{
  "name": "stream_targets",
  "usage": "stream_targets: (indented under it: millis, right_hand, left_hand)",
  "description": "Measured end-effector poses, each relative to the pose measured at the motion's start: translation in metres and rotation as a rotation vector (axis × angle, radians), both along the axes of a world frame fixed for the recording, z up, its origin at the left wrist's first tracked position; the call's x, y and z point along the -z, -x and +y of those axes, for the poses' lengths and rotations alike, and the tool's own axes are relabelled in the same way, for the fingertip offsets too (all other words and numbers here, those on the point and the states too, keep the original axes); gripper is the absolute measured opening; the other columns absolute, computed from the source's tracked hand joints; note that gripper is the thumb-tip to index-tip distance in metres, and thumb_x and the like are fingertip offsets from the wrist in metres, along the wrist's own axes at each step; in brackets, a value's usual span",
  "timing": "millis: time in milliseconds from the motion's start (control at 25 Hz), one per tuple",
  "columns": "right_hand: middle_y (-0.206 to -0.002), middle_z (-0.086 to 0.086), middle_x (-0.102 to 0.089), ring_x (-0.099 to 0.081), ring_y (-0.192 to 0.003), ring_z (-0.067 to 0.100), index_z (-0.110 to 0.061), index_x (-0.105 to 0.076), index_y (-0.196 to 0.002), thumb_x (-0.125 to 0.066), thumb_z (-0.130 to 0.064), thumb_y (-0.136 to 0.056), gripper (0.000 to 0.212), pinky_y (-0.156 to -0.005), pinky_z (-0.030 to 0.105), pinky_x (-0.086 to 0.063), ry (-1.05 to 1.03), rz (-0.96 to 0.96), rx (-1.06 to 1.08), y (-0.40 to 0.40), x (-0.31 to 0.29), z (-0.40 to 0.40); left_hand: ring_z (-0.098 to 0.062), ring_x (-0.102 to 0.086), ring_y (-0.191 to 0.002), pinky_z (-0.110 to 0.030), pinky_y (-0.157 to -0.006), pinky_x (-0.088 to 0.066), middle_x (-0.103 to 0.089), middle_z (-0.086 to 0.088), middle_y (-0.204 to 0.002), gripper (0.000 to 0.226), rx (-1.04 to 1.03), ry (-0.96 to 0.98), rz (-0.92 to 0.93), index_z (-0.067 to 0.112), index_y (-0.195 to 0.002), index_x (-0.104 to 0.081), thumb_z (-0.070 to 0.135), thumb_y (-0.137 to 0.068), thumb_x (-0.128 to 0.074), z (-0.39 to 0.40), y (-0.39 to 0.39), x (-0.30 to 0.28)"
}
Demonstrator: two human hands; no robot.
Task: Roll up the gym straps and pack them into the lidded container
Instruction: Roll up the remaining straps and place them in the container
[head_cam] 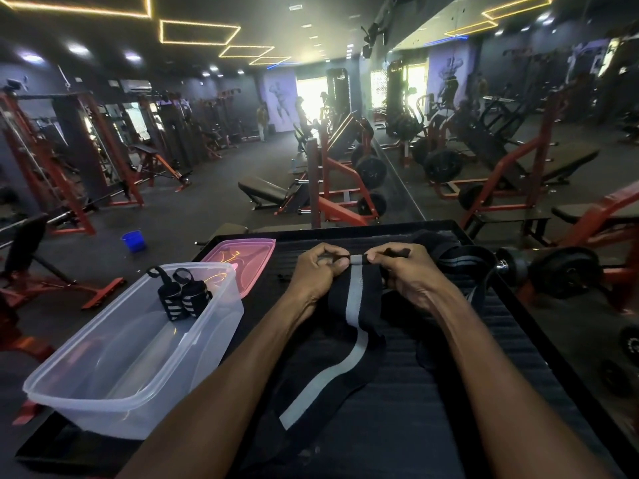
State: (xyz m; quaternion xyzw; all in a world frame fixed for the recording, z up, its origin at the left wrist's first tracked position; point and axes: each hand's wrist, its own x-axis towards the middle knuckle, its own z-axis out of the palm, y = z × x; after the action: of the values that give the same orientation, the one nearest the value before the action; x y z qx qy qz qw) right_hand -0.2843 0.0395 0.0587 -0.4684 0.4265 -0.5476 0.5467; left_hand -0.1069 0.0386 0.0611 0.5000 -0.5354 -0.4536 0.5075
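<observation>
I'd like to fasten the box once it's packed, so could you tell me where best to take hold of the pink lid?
Probably by its near right corner, coming from the right. The pink lid lies flat on the black mat, its left part tucked behind the clear box, so that side is blocked. The right edge is free, with a raised rim for fingers to hook under.

Dim gym hall. Dark rubber floor [214, 188]. Dark walls; mirror wall [518, 98] at right. Ceiling with yellow LED outlines [198, 31] and white spotlights. Red-and-black weight machines [62, 157], benches [262, 191]. Blue bucket [133, 240] on floor. Bright window [311, 95] at far end. Dumbbell [553, 271] at right.
</observation>
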Motion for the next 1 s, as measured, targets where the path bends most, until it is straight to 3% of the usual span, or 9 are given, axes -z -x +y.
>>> stream_targets:
  millis: [200,320,440,600,720,800,880,1000]
  right_hand:
    - [-0.092,0.021,-0.070,-0.066,-0.088,0.032,0.003,-0.074,-0.089,-0.069,0.013,-0.083,0.013,-0.088,0.048,-0.054,0.035,-0.032,0.018,0.000,-0.001,-0.002]
    - [-0.090,0.018,-0.073,-0.069,-0.083,0.026,0.003,-0.074,-0.090,-0.071,0.005,-0.085,0.006,-0.078,0.037,-0.057,0.023,-0.038,0.029,-0.002,-0.001,-0.003]
    - [-0.083,0.014,-0.073,-0.069,-0.077,0.021,0.003,-0.074,-0.083,-0.075,0.001,-0.083,0.002,-0.069,0.027,-0.056,0.059,-0.030,0.095,-0.005,0.003,-0.005]
    - [-0.081,0.008,-0.074,-0.069,-0.073,0.012,-0.003,-0.075,-0.080,-0.078,0.006,-0.078,0.010,-0.062,0.019,-0.054,0.133,0.072,0.164,-0.006,0.006,-0.007]
    - [-0.087,0.009,-0.073,-0.068,-0.076,0.012,-0.005,-0.075,-0.086,-0.078,0.004,-0.080,0.011,-0.062,0.020,-0.056,0.152,0.149,0.148,-0.006,0.006,-0.006]
    - [-0.083,0.011,-0.072,-0.066,-0.070,0.015,-0.001,-0.075,-0.090,-0.076,-0.007,-0.086,0.007,-0.057,0.022,-0.052,0.101,0.194,0.092,-0.004,0.007,-0.005]
    - [-0.070,0.011,-0.066,-0.058,-0.055,0.016,0.002,-0.074,-0.091,-0.072,-0.019,-0.092,0.021,-0.047,0.026,-0.043,0.019,0.216,0.008,-0.002,0.008,-0.004]
    - [-0.068,0.012,-0.064,-0.054,-0.053,0.018,-0.006,-0.075,-0.086,-0.073,-0.014,-0.091,0.010,-0.049,0.027,-0.041,0.040,0.191,0.017,-0.005,0.008,-0.004]
  left_hand:
    - [-0.023,-0.074,-0.089,-0.037,-0.085,-0.058,-0.078,-0.014,-0.099,0.013,0.127,-0.069,0.105,0.008,-0.102,-0.075,0.011,-0.095,-0.065,0.005,0.001,0.004]
    - [-0.024,-0.071,-0.093,-0.042,-0.094,-0.054,-0.077,-0.015,-0.102,0.014,0.073,-0.047,0.123,0.012,-0.098,-0.077,0.007,-0.094,-0.064,0.002,0.005,0.008]
    - [-0.021,-0.070,-0.095,-0.043,-0.099,-0.052,-0.078,-0.006,-0.096,0.025,0.068,-0.028,0.098,0.018,-0.091,-0.078,-0.001,-0.092,-0.062,0.002,0.008,0.008]
    - [-0.026,-0.073,-0.094,-0.038,-0.090,-0.058,-0.078,-0.014,-0.098,0.015,0.135,-0.115,0.146,0.006,-0.101,-0.077,0.014,-0.094,-0.067,0.003,0.006,0.006]
    - [-0.020,-0.072,-0.086,-0.030,-0.081,-0.058,-0.077,-0.011,-0.093,0.013,0.057,-0.084,0.039,0.008,-0.097,-0.077,0.016,-0.094,-0.068,0.001,0.006,0.009]
    - [-0.021,-0.072,-0.092,-0.033,-0.087,-0.058,-0.077,-0.009,-0.096,0.011,0.036,-0.060,-0.002,0.011,-0.097,-0.077,0.008,-0.092,-0.068,-0.001,0.003,0.011]
    - [-0.025,-0.071,-0.099,-0.041,-0.098,-0.055,-0.077,-0.008,-0.099,0.018,0.042,-0.045,-0.020,0.017,-0.092,-0.079,0.003,-0.090,-0.068,-0.003,0.000,0.012]
    - [-0.024,-0.070,-0.098,-0.044,-0.101,-0.053,-0.077,-0.008,-0.099,0.027,0.053,-0.038,0.011,0.020,-0.088,-0.079,-0.004,-0.089,-0.067,-0.002,-0.004,0.011]
